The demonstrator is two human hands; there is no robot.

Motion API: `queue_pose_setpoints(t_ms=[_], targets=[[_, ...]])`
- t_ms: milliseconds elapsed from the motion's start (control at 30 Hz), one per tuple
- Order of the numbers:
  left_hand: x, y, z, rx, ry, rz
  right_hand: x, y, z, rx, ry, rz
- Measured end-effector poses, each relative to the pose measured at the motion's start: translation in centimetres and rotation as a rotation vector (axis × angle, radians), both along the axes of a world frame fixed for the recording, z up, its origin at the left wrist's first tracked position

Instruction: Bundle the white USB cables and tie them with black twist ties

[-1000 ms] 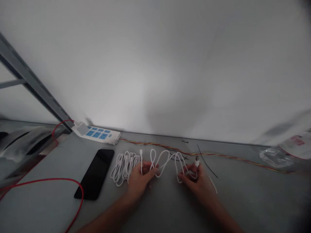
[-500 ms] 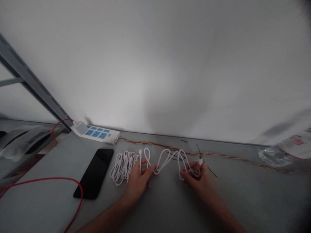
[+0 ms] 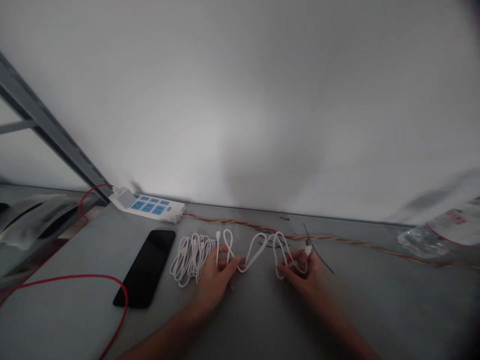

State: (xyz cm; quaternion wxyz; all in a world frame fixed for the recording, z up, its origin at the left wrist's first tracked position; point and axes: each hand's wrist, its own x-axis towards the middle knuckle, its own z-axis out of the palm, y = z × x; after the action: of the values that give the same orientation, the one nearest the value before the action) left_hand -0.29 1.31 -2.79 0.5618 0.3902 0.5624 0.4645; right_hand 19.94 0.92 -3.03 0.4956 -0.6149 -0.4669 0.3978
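A white cable loops across the grey table between my two hands. My left hand pinches it near one end, beside a coiled bundle of white cable. My right hand is closed on the other end, with the white plug sticking up from its fingers. Both forearms reach in from the bottom edge.
A black phone lies left of the coil. A white power strip with blue sockets sits by the wall, and a red cable curves at the left. A twisted red-yellow wire and thin black wires run behind. Plastic bags lie far right.
My right hand has shifted slightly right and away with the plug; the white loops between my hands have drawn tighter and rearranged. My left hand stays nearly in place.
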Motion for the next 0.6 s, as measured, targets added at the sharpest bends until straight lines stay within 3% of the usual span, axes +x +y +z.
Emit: queue_pose_setpoints(t_ms=[600], targets=[[-0.07,-0.05,0.03,0.013,0.019,0.005,0.27,-0.02,0.24,0.000,0.029,0.083]])
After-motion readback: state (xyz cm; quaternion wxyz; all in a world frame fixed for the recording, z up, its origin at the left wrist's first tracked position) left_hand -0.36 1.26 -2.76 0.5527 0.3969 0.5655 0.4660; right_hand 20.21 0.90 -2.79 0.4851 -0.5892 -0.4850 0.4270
